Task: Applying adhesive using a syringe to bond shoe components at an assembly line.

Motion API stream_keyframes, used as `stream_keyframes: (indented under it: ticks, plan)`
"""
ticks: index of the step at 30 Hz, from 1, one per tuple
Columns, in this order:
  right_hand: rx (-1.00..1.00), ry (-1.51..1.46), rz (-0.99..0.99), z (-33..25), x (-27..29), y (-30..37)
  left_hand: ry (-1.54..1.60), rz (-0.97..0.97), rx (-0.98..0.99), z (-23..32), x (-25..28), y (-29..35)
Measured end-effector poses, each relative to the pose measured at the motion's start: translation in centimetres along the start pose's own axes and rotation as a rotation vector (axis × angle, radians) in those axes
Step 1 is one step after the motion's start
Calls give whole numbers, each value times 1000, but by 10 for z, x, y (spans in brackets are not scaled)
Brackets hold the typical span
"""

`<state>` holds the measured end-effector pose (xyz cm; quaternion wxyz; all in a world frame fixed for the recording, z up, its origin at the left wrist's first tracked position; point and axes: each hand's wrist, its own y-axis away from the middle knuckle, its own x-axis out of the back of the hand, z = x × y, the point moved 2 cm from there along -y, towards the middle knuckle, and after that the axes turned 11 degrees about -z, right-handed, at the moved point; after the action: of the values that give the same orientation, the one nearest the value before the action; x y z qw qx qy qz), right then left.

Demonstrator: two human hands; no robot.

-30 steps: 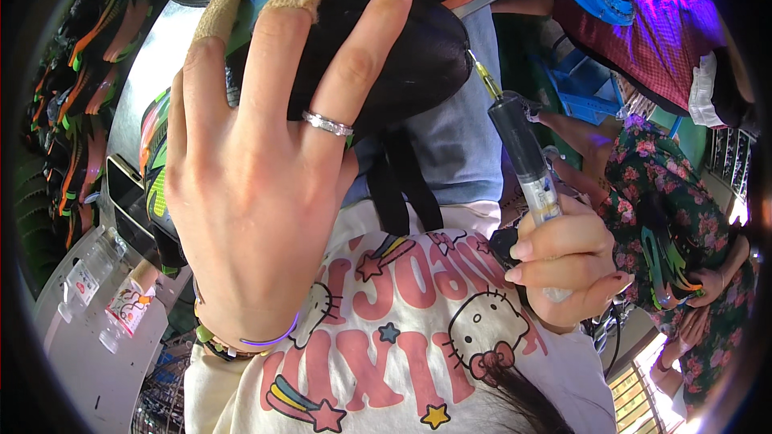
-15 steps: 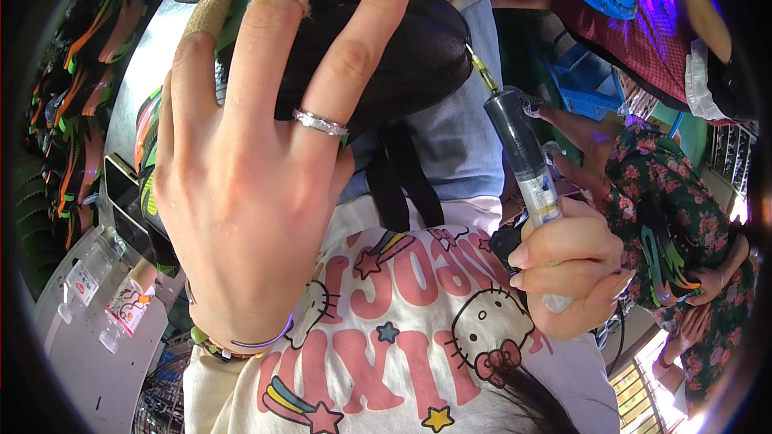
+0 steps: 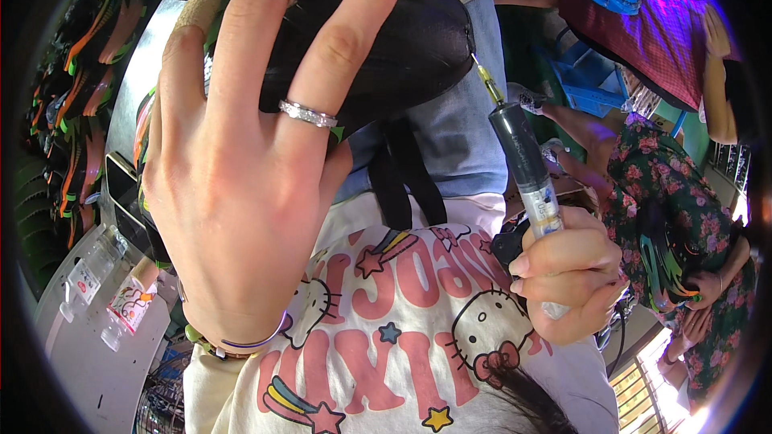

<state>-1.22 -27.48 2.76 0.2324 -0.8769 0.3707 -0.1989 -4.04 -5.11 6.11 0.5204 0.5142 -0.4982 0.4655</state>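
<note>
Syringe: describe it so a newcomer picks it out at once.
Start at the pale printed shirt in the lower middle, then go to the right hand, closed in a fist by its right side. From that fist the syringe slants up to the edge of a rounded black thing. Its dark-filled barrel and thin, yellow-based needle set it apart.

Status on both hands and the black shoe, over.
Right hand closed around syringe; needle at edge of black shoe. Left hand spread over shoe, grip unclear. Nothing visible blocking needle.
</note>
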Motion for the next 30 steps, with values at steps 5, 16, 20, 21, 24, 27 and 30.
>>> stream_keyframes:
  ticks: [5,16,20,21,24,27,30]
  plan:
    - [-28,22,-10,-2,0,2,36,10,1,-3,2,0]
    - [-253,192,160,13,30,6,248,189,-208,-5,16,-11]
    - [-451,32,52,12,31,-36,400,95,-219,18,44,5]
    - [-455,-98,91,9,28,-44,470,92,-244,26,42,-1]
    - [-392,-282,132,2,31,-51,652,106,-243,40,38,-6]
    - [-384,-261,141,-7,32,-55,691,192,-251,50,44,-9]
    - [-388,-203,147,-15,33,-56,649,162,-246,50,50,-7]
